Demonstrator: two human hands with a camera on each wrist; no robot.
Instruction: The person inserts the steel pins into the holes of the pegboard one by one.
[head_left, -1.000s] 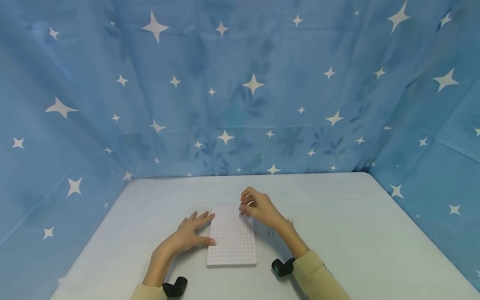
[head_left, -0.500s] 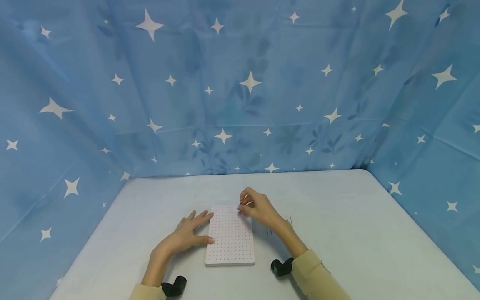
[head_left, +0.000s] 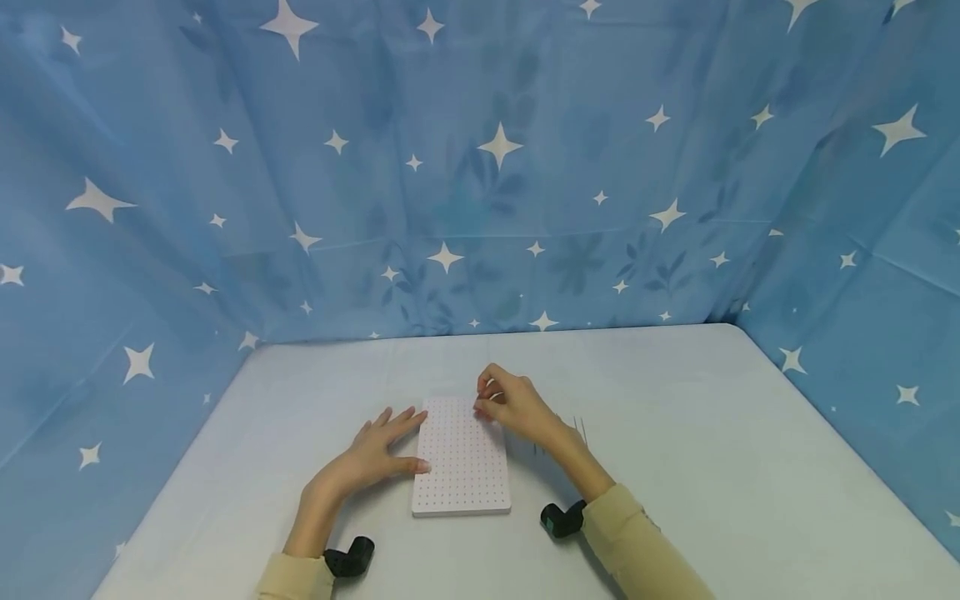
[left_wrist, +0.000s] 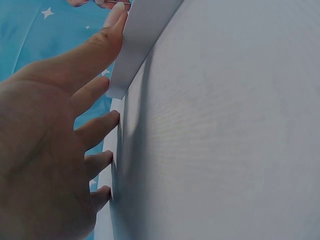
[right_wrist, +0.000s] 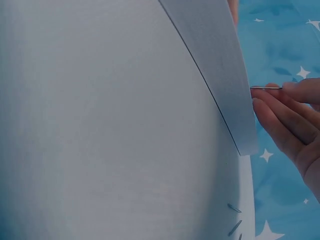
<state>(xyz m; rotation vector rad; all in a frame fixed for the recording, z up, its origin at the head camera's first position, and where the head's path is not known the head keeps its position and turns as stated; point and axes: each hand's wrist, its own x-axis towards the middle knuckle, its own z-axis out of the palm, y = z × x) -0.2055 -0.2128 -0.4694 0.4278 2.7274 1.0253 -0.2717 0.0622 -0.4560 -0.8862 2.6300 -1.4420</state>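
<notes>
A white pegboard [head_left: 462,475] with rows of small holes lies flat on the table. My left hand [head_left: 372,452] is at its left side, fingers spread, the thumb over the near part of the edge and the index fingertip near the far left corner. In the left wrist view the other fingertips [left_wrist: 106,157] reach down beside the board. Over the board's far right part, my right hand [head_left: 519,407] pinches a thin metal pin [right_wrist: 267,88] between thumb and fingers. The pin stands upright to the board, its lower end right at the top face.
Several more thin metal pins [head_left: 580,430] lie on the white table [head_left: 712,433] to the right of the board, partly behind the right forearm. A blue curtain [head_left: 465,192] with white stars hangs behind and along both sides.
The head view has tilted a little, so the table and hands sit slightly higher in it. Both hands keep nearly the same place on the board.
</notes>
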